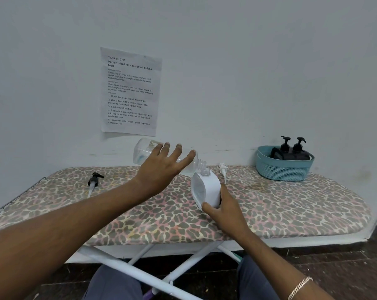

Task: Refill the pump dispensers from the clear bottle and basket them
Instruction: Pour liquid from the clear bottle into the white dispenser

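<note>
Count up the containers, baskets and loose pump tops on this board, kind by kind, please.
2 black pump dispensers
1 white dispenser
1 clear bottle
1 loose black pump top
1 loose white pump top
1 blue basket
Total: 7

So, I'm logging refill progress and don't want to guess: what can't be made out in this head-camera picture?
Head view:
Fill level of the white plastic dispenser: its opaque wall and the right hand hide it.
How the left hand holds the clear plastic bottle: the hand's back covers the grip.
Any stream at the bottle's mouth: too small and clear.
Bodies of the two black pump dispensers: behind the teal plastic basket wall.
</note>
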`<state>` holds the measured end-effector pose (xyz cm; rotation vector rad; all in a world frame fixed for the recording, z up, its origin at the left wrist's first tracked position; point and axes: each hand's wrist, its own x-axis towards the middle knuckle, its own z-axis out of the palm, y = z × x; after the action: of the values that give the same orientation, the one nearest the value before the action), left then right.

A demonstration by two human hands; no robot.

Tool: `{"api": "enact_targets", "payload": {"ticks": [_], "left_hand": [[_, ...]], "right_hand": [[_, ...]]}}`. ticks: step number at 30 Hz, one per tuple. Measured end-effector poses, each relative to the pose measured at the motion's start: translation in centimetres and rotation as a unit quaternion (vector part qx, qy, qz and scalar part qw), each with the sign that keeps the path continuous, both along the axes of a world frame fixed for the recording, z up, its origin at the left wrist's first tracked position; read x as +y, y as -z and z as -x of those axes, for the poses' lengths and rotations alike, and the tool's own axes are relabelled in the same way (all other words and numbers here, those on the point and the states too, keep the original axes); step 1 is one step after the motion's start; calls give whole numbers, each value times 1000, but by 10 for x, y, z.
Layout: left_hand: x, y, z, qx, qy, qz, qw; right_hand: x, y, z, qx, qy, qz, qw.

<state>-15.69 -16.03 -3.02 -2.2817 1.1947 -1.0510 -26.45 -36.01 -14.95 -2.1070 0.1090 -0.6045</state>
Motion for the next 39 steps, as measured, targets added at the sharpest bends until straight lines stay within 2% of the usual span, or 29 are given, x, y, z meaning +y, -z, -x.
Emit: {"api": "enact_targets", "payload": {"ticks": [39], "left_hand": [[1,-5,4,-11,7,-12,1000]], "right_hand": [[1,-1,1,-3,0,-4,1000]]}}
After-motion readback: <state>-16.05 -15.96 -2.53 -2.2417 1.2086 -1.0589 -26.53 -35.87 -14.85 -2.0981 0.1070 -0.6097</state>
